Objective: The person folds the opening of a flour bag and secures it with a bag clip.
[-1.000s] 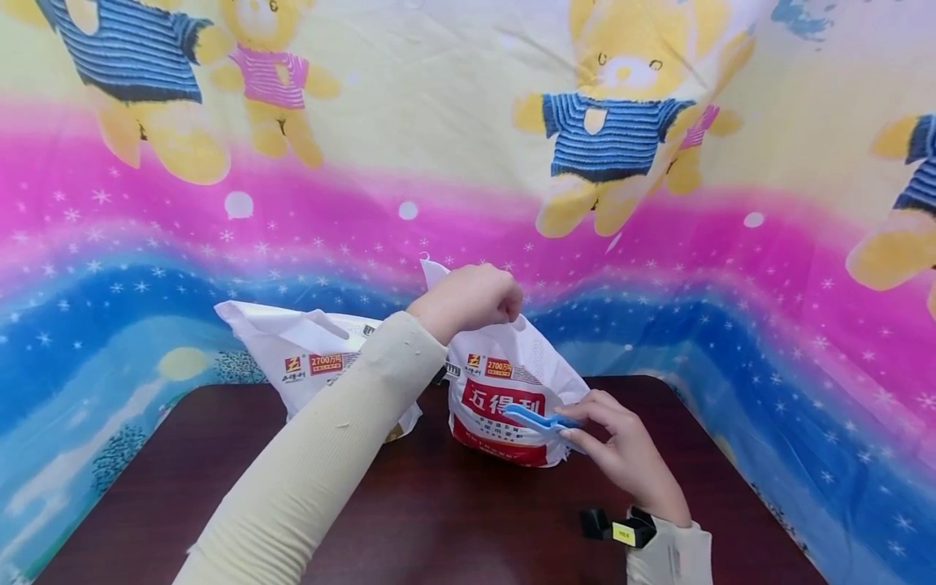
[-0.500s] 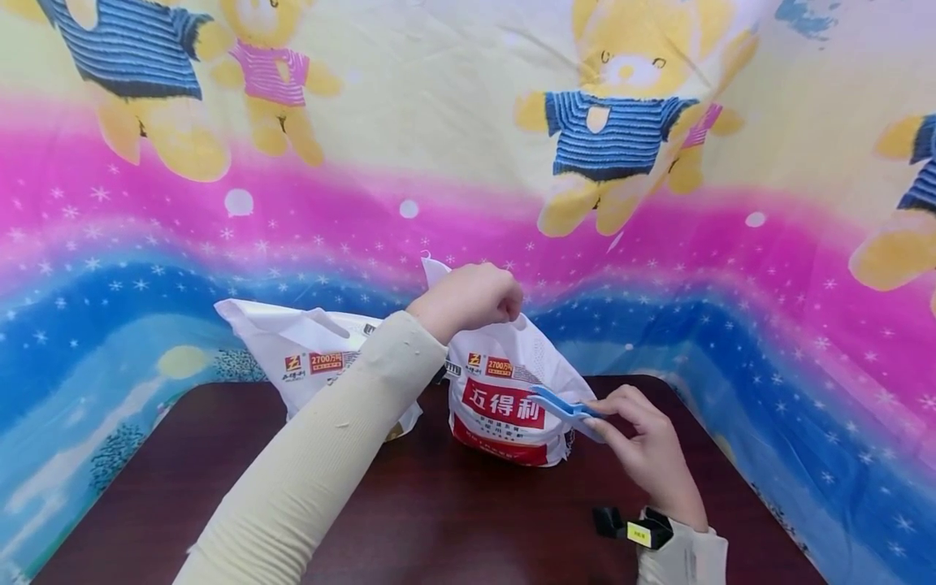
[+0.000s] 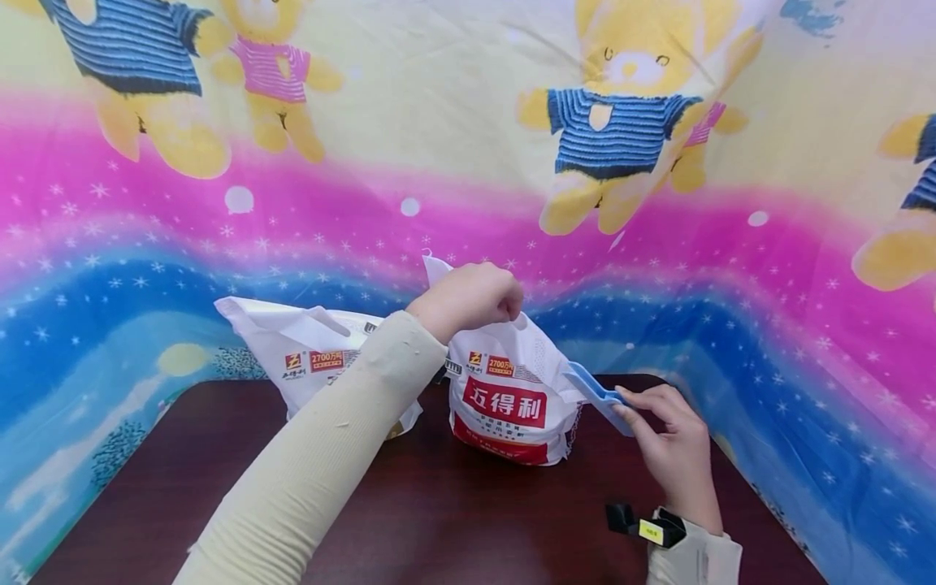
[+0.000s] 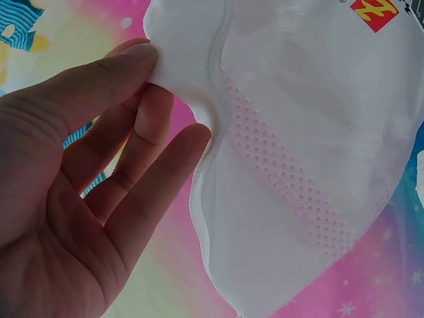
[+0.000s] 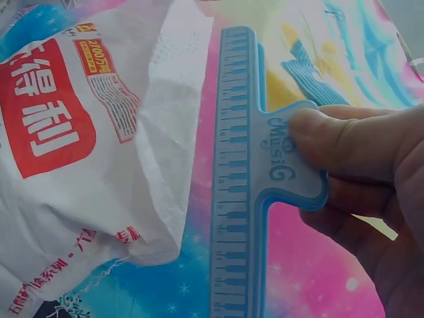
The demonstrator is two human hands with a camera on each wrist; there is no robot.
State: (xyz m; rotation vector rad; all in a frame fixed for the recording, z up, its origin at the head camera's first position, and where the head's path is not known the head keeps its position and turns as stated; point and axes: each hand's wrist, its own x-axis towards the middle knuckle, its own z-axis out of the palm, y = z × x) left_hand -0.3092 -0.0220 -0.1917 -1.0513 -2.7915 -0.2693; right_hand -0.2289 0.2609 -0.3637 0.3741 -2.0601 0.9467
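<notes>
My left hand (image 3: 471, 296) pinches the top edge of a white bag with red labels (image 3: 504, 402), which stands upright on the table. In the left wrist view the thumb and fingers hold the bag's wavy white rim (image 4: 189, 59). A blue clip (image 5: 232, 165) with piano keys and "Music" printed on it is in my right hand (image 3: 676, 443), pinched by its grip tab between thumb and fingers. In the right wrist view its long bar lies beside the bag's side edge, with a narrow gap between them.
A second white bag (image 3: 288, 353) stands to the left, partly hidden by my left forearm. Both bags are on a dark brown table (image 3: 453, 520). Behind and around it hangs a curtain (image 3: 409, 146) printed with bears. A black device (image 3: 647, 528) is strapped to my right wrist.
My right hand has drawn the blue clip rightward and slightly up, from in front of the bag's label to its right side, turning it more steeply. The left hand stays in place.
</notes>
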